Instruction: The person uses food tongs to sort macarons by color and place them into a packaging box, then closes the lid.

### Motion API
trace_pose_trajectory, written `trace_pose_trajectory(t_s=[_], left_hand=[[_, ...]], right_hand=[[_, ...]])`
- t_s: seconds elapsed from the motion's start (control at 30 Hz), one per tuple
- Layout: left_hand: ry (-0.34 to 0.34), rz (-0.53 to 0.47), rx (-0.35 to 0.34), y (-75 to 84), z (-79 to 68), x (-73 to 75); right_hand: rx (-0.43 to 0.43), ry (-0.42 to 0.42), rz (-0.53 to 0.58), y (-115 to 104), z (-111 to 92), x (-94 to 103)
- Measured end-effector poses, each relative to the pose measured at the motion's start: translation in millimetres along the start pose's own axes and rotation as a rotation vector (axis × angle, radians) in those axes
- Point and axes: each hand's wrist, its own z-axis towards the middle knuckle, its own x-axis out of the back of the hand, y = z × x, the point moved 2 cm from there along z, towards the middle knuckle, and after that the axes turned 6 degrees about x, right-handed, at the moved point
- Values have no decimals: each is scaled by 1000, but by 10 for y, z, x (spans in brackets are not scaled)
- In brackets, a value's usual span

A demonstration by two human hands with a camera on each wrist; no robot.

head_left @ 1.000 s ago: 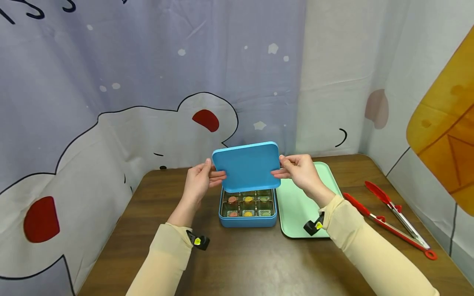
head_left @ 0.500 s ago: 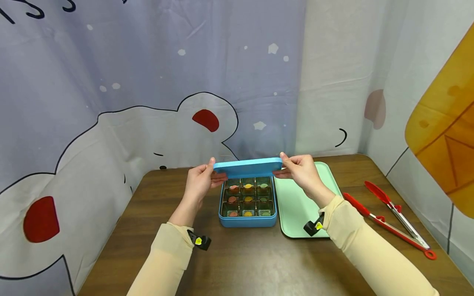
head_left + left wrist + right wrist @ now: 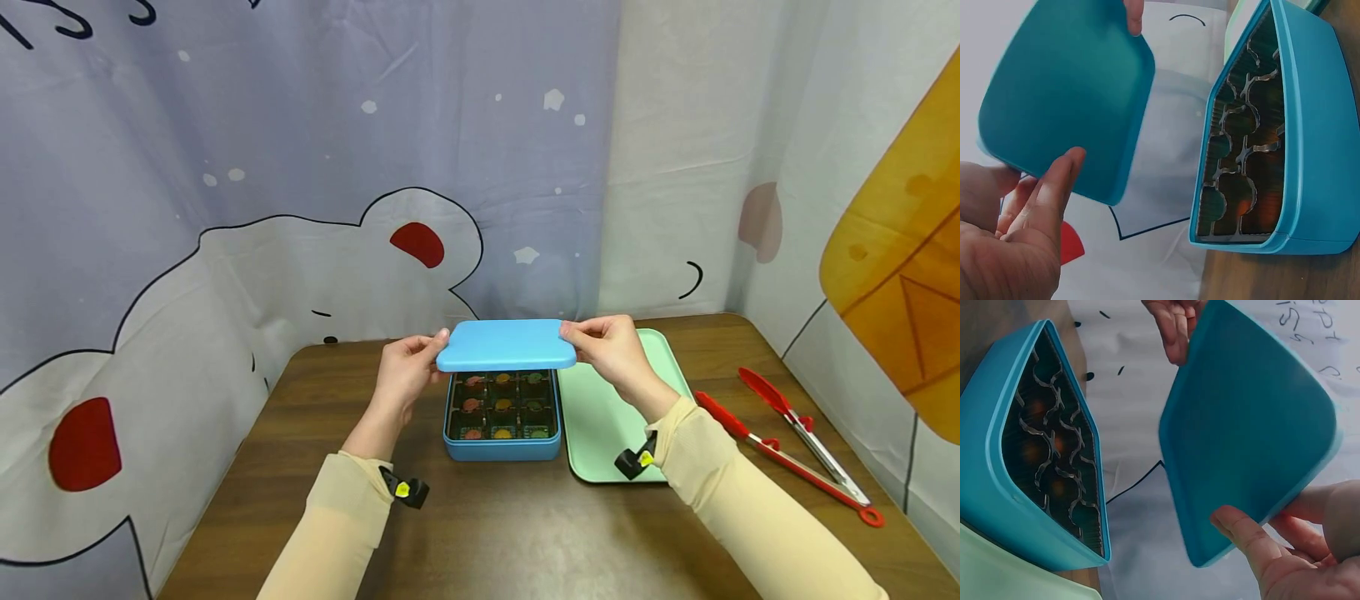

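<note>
A blue rectangular lid (image 3: 506, 343) is held above the far part of a matching blue box (image 3: 502, 450). My left hand (image 3: 402, 373) grips the lid's left end, thumb on top and fingers beneath. At the opposite end my right hand (image 3: 617, 358) pinches it the same way. Both wrist views show the lid's underside, apart from the box. Inside the box sits a clear divided insert (image 3: 1244, 150) with small compartments. Small round pieces in pink, yellow and green lie in columns there, as the head view shows. The lid hides the box's far rim.
Right of the box lies a light green tray (image 3: 600, 433), partly behind my right forearm. Farther right on the wooden table (image 3: 510, 533) rest red-and-steel tongs (image 3: 802, 450), spread apart. A printed curtain (image 3: 300, 267) hangs behind the table.
The lid has tipped from nearly upright, underside toward me, to nearly level with its top showing. More of the box's compartments came into view, now in the lid's shadow. Both hands turned with it.
</note>
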Motion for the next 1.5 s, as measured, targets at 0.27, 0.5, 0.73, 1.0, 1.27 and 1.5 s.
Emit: trace_pose_trajectory(t_s=[0.27, 0.5, 0.73, 1.0, 1.27, 1.5], left_hand=[[-11, 83, 22, -18, -7, -16], [-32, 98, 49, -40, -10, -3], [-50, 113, 64, -128, 3, 17], [-25, 312, 70, -329, 68, 13], [57, 522, -5, -395, 78, -28], [80, 626, -44, -469, 76, -81]], right_hand=[[-40, -29, -52, 3, -13, 12], [-71, -78, -58, 25, -19, 24], [-117, -82, -111, 89, -12, 0], [-153, -119, -267, 251, 21, -106], [-137, -163, -442, 338, 69, -231], [-98, -204, -618, 396, 128, -313]])
